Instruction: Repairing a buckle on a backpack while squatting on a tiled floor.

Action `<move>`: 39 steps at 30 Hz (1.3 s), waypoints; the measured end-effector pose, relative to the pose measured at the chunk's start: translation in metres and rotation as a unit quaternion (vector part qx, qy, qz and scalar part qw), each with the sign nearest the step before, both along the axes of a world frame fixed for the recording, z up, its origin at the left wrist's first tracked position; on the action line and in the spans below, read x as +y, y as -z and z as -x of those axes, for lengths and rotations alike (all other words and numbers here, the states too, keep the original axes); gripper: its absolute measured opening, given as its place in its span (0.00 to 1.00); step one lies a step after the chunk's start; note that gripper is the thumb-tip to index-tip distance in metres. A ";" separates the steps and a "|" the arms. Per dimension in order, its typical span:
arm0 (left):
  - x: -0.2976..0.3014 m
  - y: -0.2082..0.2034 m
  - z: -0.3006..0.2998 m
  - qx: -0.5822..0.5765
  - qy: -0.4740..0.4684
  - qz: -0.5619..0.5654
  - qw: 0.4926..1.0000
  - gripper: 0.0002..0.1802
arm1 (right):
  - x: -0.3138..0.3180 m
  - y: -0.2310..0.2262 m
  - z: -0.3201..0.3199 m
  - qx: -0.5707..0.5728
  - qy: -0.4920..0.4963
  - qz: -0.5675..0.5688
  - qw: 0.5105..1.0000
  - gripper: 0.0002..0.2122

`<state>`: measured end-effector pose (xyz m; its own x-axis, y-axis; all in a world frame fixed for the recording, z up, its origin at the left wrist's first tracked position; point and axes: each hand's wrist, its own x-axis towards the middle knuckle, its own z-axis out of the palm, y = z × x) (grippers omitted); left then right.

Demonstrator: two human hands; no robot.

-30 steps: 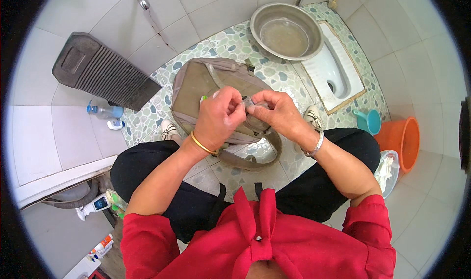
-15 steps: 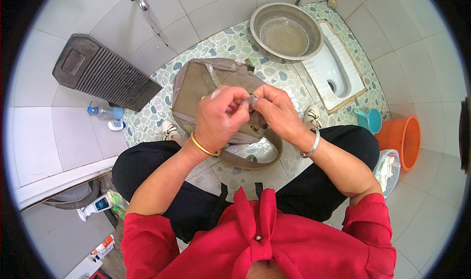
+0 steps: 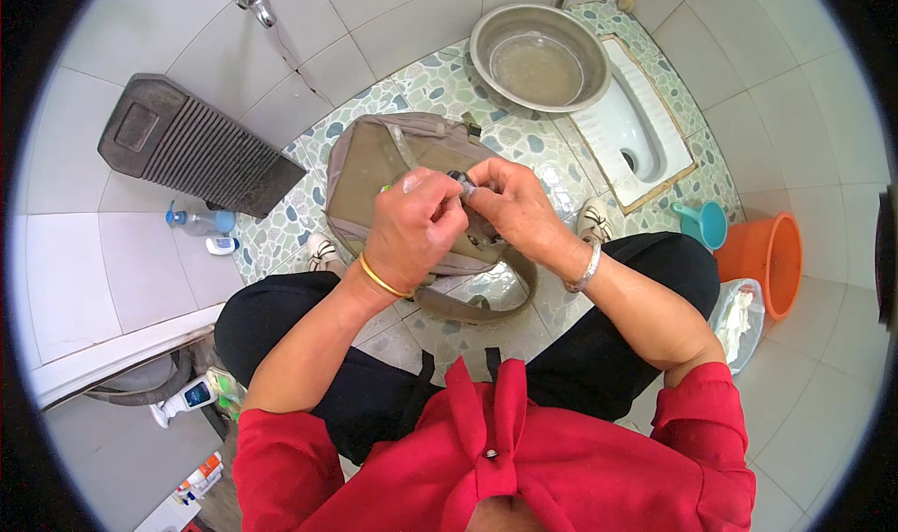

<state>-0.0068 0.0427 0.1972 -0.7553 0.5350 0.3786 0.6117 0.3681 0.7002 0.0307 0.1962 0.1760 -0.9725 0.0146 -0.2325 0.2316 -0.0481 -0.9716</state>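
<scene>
A khaki and grey-brown backpack (image 3: 360, 172) lies on the tiled floor between my feet, its strap (image 3: 482, 312) looping toward me. Both of my hands are together above it. Between thumb and fingers, my right hand (image 3: 514, 209) pinches a small black and grey piece (image 3: 461, 181), too small to name. My left hand (image 3: 412, 223) is closed right beside that piece. A bit of bright green shows at its outer edge, and what it holds is hidden by the fingers.
A metal basin (image 3: 540, 60) stands beside a squat toilet (image 3: 645, 149). On the right are a teal dipper (image 3: 706, 225), an orange bucket (image 3: 767, 261) and a clear bag (image 3: 739, 322). A dark washboard (image 3: 201, 144) leans on the left wall near bottles (image 3: 206, 222), below a tap (image 3: 255, 4).
My right hand has shifted slightly left and its wrist has turned a little. More of the small piece's black part now shows between the hands. The backpack stays in place.
</scene>
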 end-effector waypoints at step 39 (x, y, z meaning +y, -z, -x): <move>-0.006 0.011 0.013 -0.216 -0.078 -0.098 0.968 0.07 | 0.014 -0.012 -0.005 0.010 -0.024 -0.061 0.998 0.08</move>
<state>-0.0195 0.0362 0.1865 -0.9316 0.3515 0.0930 0.1946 0.2658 0.9442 0.0355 0.2099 0.1876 -0.9772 -0.0045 -0.2123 0.2112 0.0823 -0.9740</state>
